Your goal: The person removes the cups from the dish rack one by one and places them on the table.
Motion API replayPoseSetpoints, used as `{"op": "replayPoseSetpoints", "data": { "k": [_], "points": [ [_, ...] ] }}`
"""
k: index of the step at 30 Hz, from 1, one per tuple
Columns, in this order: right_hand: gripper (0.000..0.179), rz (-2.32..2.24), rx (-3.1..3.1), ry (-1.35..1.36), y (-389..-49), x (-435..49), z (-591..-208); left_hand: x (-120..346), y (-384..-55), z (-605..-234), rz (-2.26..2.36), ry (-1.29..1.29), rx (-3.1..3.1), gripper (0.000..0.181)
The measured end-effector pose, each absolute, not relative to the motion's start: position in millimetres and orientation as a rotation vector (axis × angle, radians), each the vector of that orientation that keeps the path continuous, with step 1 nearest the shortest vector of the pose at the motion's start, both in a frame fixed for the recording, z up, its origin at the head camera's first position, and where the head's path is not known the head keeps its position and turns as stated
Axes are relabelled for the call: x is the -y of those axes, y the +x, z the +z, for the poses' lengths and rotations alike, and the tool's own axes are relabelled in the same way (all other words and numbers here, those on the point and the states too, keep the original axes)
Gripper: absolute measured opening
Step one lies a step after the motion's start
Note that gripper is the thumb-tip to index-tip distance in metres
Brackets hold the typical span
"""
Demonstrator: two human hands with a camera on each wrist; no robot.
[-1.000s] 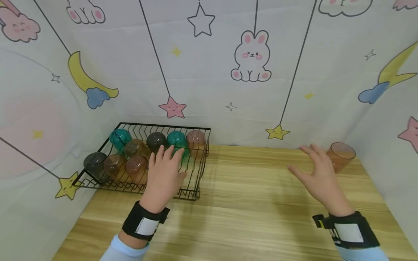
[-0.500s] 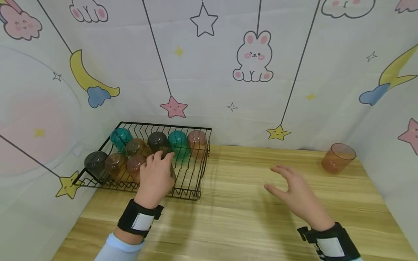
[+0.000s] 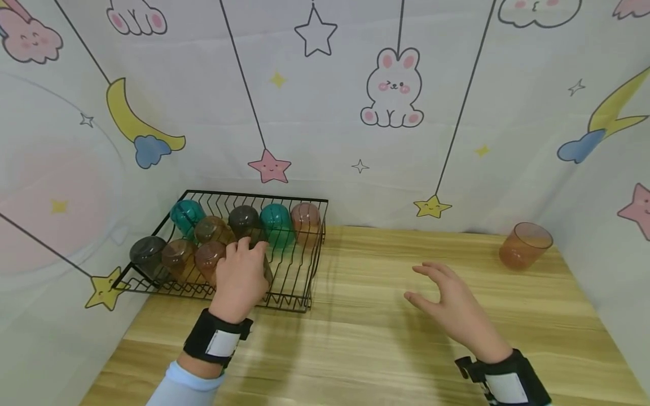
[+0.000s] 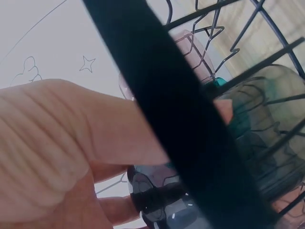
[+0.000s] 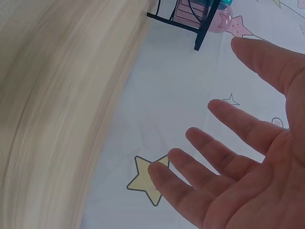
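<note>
My left hand [image 3: 240, 285] reaches down into a black wire rack [image 3: 254, 195] on the left, its fingers curled over a grey see-through glass [image 3: 268, 274] near the front. Most of that glass is hidden behind the hand in the head view; in the left wrist view its grey wall [image 4: 279, 138] shows behind the rack wires. Beside it stands an upside-down pink glass [image 3: 209, 260]. My right hand [image 3: 459, 310] hovers over the middle right of the table, fingers spread and apart from the thumb, holding nothing.
Upside-down glasses fill much of the rack, among them a teal glass [image 3: 276, 223], a brown glass [image 3: 178, 256] and a dark grey glass [image 3: 148, 254]. A pinkish-orange glass [image 3: 525, 245] stands upright at the table's back right. A patterned cloth [image 3: 355, 197] hangs behind the wooden table [image 3: 365, 349].
My left hand has lowered into the rack and its fingers have curled round the grey glass. My right hand has moved left and toward me, away from the pinkish-orange glass.
</note>
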State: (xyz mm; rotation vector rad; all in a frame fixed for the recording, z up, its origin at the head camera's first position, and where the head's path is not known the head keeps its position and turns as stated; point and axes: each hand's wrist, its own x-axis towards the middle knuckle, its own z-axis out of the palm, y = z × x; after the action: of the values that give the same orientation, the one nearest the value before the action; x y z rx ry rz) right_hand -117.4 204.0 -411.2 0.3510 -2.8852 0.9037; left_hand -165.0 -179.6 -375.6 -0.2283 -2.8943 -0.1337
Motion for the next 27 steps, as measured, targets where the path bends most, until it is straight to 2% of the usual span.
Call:
{"op": "replayPoseSetpoints", "data": {
  "k": [9,13,27],
  "points": [
    [0.070,0.914,2.886,0.352,-116.8,-206.4,-409.8,176.2,-161.4,-367.7,-0.092,-0.233,2.889,0.051],
    [0.065,0.913,2.865,0.354,-116.1,-207.8,-407.5,173.5,-160.5,-364.9,-0.101,-0.224,2.869,0.052],
    [0.054,1.052,2.742,0.251,-112.1,-203.3,-398.0,151.0,-155.5,-342.3,-0.360,-0.251,2.611,0.065]
  ]
}}
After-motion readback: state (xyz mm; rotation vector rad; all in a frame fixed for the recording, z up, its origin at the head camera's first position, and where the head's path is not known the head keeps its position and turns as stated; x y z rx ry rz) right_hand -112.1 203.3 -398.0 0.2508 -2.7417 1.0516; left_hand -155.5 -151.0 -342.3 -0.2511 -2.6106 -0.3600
